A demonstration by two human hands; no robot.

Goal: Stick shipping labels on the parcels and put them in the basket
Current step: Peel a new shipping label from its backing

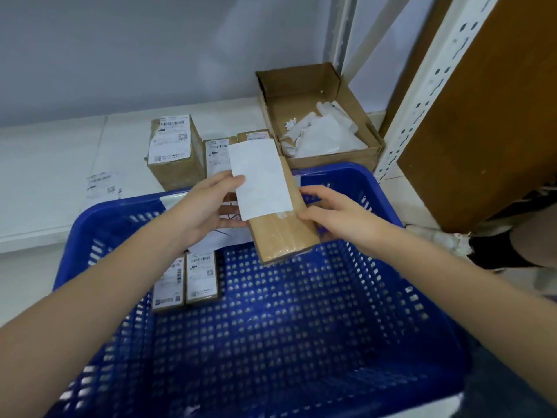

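Over the back of the blue basket (391,206) I hold a brown taped parcel (283,236), with my right hand (334,215) gripping its right side. My left hand (208,206) pinches the left edge of a white label sheet (260,176) that lies blank side up over the parcel's far half. Two labelled parcels (187,282) lie side by side on the basket floor at the left. More labelled parcels (174,149) stand on the white surface behind the basket. A loose printed label (101,184) lies on that surface at the left.
An open cardboard box (319,116) with crumpled white backing paper stands at the back right. A white perforated shelf post (428,86) and a brown board (488,116) rise at the right. A grey wall closes the back.
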